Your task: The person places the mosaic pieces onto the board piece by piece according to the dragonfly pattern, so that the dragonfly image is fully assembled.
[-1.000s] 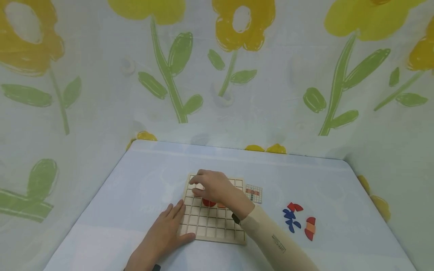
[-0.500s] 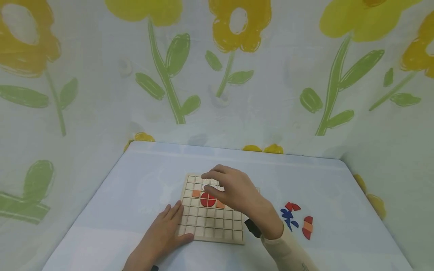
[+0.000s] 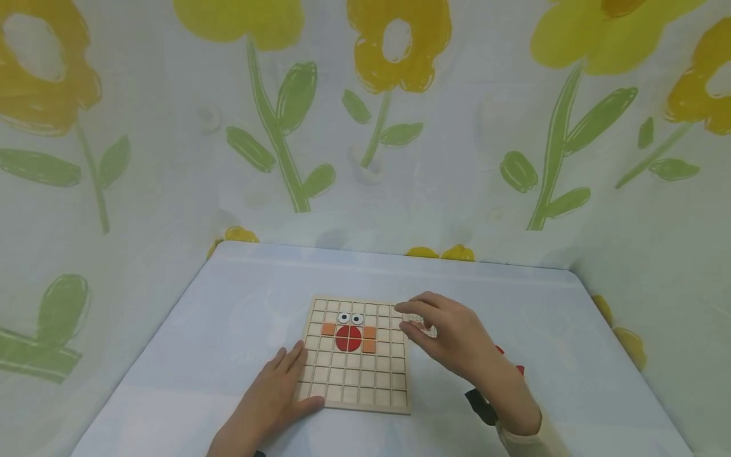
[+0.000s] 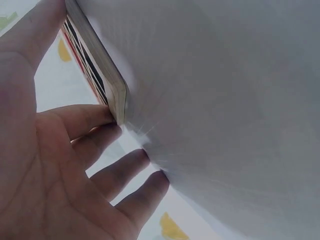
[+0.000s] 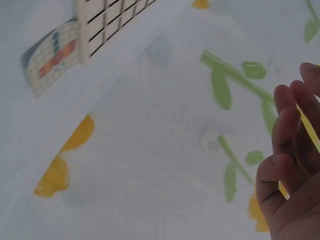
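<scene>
A wooden grid board [image 3: 354,381] lies on the table. On it a red circle [image 3: 342,338], split by grid lines, sits below two round eye pieces [image 3: 351,318]. One orange square [image 3: 328,329] is left of them; two more orange squares [image 3: 369,339] are on the right. My left hand [image 3: 276,393] rests against the board's left side, thumb at the near edge; the left wrist view shows its fingers touching the board's edge [image 4: 117,95]. Over the area right of the board, my right hand [image 3: 457,339] hovers with loosely bent fingers, nothing visible between them.
A small printed pattern card [image 5: 55,57] lies beside the board, partly hidden by my right hand in the head view. Red pieces [image 3: 520,369] peek out from behind the right forearm. A flower-printed cloth wall [image 3: 457,190] stands behind the table.
My right hand has moved right, off the board, uncovering the eye pieces and orange squares. It now covers most of the loose pieces at the right. My left hand has stayed in place.
</scene>
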The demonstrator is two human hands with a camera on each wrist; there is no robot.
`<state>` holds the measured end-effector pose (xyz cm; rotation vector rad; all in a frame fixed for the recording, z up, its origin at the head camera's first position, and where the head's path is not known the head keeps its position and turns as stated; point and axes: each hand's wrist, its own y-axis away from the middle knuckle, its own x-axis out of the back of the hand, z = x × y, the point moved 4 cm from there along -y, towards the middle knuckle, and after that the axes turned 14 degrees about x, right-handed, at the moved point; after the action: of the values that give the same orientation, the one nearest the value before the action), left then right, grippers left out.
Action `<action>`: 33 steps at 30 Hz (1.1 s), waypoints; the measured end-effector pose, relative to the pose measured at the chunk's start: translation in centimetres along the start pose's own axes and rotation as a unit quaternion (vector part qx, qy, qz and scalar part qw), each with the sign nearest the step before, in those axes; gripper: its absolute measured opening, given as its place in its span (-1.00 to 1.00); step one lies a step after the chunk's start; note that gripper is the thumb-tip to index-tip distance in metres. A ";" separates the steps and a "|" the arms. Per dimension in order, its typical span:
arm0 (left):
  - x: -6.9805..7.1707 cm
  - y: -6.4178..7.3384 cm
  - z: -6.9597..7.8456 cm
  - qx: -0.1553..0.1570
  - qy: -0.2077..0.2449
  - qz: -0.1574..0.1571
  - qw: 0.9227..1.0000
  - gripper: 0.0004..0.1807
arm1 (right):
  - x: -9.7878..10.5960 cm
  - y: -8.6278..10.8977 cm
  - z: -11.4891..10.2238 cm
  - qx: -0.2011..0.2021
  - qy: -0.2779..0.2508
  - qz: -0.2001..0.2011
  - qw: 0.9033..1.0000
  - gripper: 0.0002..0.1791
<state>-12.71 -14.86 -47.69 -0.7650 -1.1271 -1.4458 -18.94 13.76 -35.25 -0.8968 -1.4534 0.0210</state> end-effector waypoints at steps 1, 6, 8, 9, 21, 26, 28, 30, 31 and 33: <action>0.0 0.0 0.0 -0.001 0.000 0.001 1.000 0.10 | 0.3 0.5 0.3 -0.001 0.010 0.002 1.000 -0.61; -0.1 0.0 0.0 -0.002 -0.004 0.002 1.000 0.10 | 2.1 3.2 2.1 0.009 0.057 0.013 0.998 -0.56; -0.1 0.0 0.0 -0.002 -0.008 0.002 1.000 0.11 | 2.9 4.4 2.8 0.016 0.065 0.017 0.998 -0.52; -0.1 0.0 0.0 -0.002 -0.008 0.002 1.000 0.10 | 3.3 4.9 3.2 0.018 0.068 0.017 0.997 -0.50; 0.0 -0.1 0.1 0.000 -0.011 0.000 1.000 0.12 | 4.6 13.7 6.9 -0.082 0.111 -0.073 0.988 -0.39; 0.1 0.0 0.1 0.000 -0.008 0.002 1.000 0.12 | 4.2 16.4 8.1 -0.160 0.078 -0.139 0.974 -0.44; 0.0 -0.1 0.1 -0.001 -0.011 0.003 1.000 0.12 | 3.9 17.2 8.4 -0.186 0.060 -0.163 0.967 -0.46; 0.0 -0.1 0.0 -0.002 -0.013 0.003 1.000 0.12 | 3.5 17.9 8.7 -0.198 0.044 -0.178 0.963 -0.47; 0.0 -0.1 0.0 -0.002 -0.013 0.003 1.000 0.12 | 3.3 18.1 8.8 -0.200 0.036 -0.185 0.961 -0.47; 0.0 -0.1 0.0 -0.003 -0.011 0.004 1.000 0.12 | 3.0 18.5 9.0 -0.201 0.025 -0.199 0.959 -0.47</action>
<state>-12.83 -14.89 -47.74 -0.7907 -1.1351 -1.4380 -16.91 32.63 -43.84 -0.9026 -1.5954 -0.6116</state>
